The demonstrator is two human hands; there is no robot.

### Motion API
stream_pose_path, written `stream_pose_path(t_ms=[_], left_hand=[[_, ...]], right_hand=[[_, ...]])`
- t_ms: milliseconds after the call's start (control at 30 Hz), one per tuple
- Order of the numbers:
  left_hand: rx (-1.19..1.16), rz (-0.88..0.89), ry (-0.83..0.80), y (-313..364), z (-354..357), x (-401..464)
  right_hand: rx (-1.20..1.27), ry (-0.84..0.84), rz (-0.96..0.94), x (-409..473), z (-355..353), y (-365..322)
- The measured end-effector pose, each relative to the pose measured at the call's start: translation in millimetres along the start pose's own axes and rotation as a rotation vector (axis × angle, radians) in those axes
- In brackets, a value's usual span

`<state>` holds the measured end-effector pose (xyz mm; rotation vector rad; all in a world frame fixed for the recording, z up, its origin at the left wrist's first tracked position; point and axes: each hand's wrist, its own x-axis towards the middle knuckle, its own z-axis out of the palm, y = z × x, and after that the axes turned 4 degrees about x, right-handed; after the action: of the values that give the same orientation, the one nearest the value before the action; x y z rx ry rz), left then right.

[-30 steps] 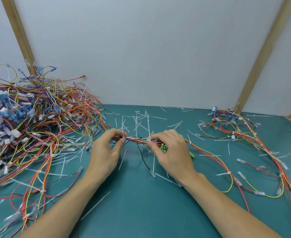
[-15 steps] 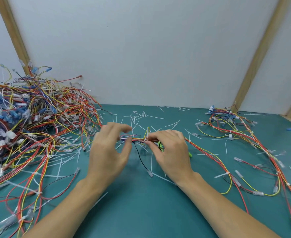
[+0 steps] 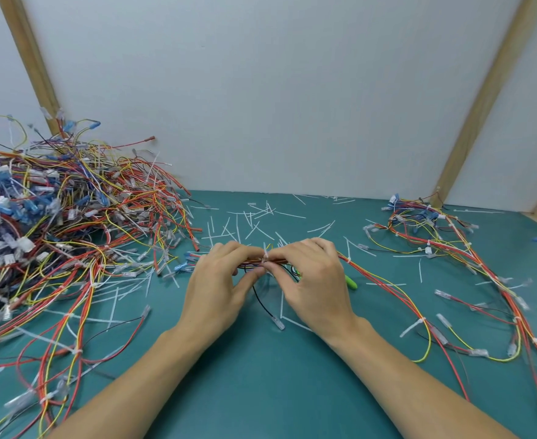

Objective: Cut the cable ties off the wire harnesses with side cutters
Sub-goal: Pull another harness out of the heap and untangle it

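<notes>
Head view: wire harness is pinched at a white cable tie by left hand and right hand, fingers curled; green-handled side cutters lie under right hand on the teal mat.

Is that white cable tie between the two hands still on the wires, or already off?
Still on, it seems: the white cable tie sits on the wire bundle, pinched between the left hand and right hand.

A workshop bench: green cutting mat, heaped wire harnesses, plain partition walls

side cutters mostly hidden, wire pile cropped left
</notes>
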<state>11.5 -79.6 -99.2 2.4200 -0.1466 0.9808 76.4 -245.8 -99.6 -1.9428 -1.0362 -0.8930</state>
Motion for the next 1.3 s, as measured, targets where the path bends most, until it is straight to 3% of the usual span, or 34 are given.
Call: stream_pose_path(t_ms=[233, 433, 633, 833, 1133, 1300], left_hand=[[-0.074, -0.029, 0.038, -3.8, -1.8, 0.5], [-0.058, -0.064, 0.086, -11.6, -3.9, 1.5], [-0.004, -0.084, 0.133, -19.0, -8.6, 1.7], [0.027, -0.11, 0.103, -19.6, -9.6, 1.5], [0.142, -0.115, 0.085, -12.1, -12.4, 1.3], [0.147, -0.003, 0.16, 7.8, -18.9, 3.4]], right_hand=[[-0.038, -0.034, -0.031, 2.6, -1.2, 0.2], [-0.057, -0.168, 0.223, 4.0, -11.0, 7.7], [0.081, -0.274, 0.44, 0.6, -13.1, 26.4], [0.194, -0.287, 0.352, 1.5, -10.8, 18.9], [0.009, -0.312, 0.171, 4.5, -12.3, 8.0], [-0.108, -0.177, 0.028, 6.3, -15.1, 4.3]])
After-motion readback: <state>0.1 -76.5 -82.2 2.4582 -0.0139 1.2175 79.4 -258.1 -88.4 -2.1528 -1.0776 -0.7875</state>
